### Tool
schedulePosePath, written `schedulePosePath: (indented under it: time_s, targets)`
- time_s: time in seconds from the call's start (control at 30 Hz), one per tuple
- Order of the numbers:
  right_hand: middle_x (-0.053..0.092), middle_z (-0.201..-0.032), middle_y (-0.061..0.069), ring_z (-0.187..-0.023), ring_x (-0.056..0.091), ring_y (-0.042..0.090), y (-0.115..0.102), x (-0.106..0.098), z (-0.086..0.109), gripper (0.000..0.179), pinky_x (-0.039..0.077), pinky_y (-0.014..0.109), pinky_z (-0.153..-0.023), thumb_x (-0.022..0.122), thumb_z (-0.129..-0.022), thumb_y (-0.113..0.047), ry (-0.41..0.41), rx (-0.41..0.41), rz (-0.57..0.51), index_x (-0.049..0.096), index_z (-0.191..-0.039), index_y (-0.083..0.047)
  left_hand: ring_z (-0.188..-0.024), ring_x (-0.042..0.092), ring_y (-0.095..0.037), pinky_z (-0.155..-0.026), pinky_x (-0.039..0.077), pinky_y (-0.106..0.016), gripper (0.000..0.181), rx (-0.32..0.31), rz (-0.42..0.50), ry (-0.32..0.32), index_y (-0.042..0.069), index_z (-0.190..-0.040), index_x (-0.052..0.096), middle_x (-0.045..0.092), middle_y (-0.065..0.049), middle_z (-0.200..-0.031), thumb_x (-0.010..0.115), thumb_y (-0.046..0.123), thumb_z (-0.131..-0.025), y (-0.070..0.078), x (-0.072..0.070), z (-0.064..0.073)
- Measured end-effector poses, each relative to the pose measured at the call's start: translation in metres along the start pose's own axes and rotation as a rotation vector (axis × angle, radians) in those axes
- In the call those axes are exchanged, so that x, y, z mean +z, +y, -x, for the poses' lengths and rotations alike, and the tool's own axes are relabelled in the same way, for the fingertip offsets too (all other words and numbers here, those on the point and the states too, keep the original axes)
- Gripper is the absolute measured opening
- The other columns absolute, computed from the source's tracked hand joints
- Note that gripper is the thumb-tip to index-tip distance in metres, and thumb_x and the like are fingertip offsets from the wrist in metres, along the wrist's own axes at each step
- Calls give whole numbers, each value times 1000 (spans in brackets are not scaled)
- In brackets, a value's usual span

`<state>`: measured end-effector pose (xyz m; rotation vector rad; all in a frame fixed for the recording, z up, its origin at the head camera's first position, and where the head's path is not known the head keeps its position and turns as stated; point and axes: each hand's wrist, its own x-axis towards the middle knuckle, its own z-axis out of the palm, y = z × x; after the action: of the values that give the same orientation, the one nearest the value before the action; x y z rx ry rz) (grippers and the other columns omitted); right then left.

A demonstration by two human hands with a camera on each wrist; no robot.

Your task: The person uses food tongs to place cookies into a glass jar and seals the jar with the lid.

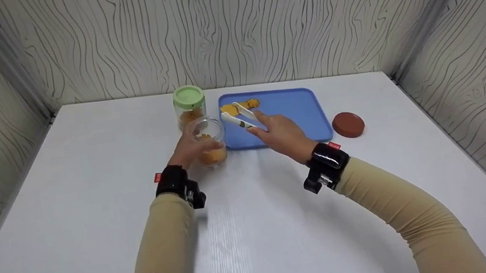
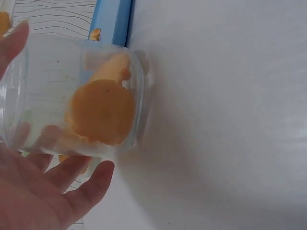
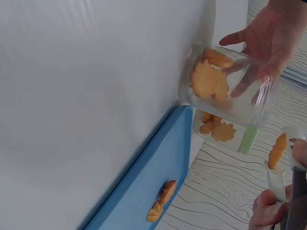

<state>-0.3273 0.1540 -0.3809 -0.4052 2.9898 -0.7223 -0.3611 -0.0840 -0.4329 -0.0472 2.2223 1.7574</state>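
My left hand [image 1: 189, 147] holds a clear jar [image 1: 220, 132], its fingers and thumb around the side. The jar has no lid, and several scalloped cookies [image 3: 204, 79] lie at its bottom. With my right hand [image 1: 287, 136] I grip white tongs [image 1: 236, 119], their tips just right of the jar's mouth. Between those tips sits one cookie [image 3: 277, 151], seen edge-on in the right wrist view. A few more cookies [image 3: 167, 192] lie on the blue tray [image 1: 290, 106] beneath and beyond the tongs.
Behind the held jar stands a second jar with a green lid [image 1: 188, 97], with cookies inside. A reddish-brown round lid [image 1: 348, 124] lies on the white table [image 1: 255, 229], right of the tray. Patterned panels [image 1: 210, 28] enclose the back and sides.
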Motion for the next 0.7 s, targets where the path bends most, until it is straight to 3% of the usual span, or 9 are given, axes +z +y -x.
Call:
schedulePosePath:
  time_s: [0.27, 0.47, 0.7]
  targets:
    - [62, -97, 15, -76, 51, 24, -9, 4, 1, 64, 41, 34, -65, 50, -104, -43, 0, -39, 23, 36, -154, -5, -149, 23, -31, -122, 21, -50, 95, -4, 1, 1, 19, -157, 23, 26, -9, -164, 81, 23, -82, -1, -1, -2]
    - [65, -107, 17, -79, 53, 23, -15, 10, -2, 65, 42, 33, -65, 50, -104, -44, -16, -53, 38, 36, -155, -6, -146, 30, -30, -121, 23, -51, 90, 38, 4, -1, 16, -156, 27, 29, -11, -162, 79, 19, -83, 1, -1, 1]
    - [59, -87, 10, -68, 49, 19, -19, 16, -5, 65, 40, 30, -59, 52, -103, -43, -32, -63, 11, 37, -154, -6, -145, 31, -27, -121, 23, -50, 97, 24, -18, 14, 17, -155, 26, 30, -9, -161, 83, 25, -78, 1, 0, -1]
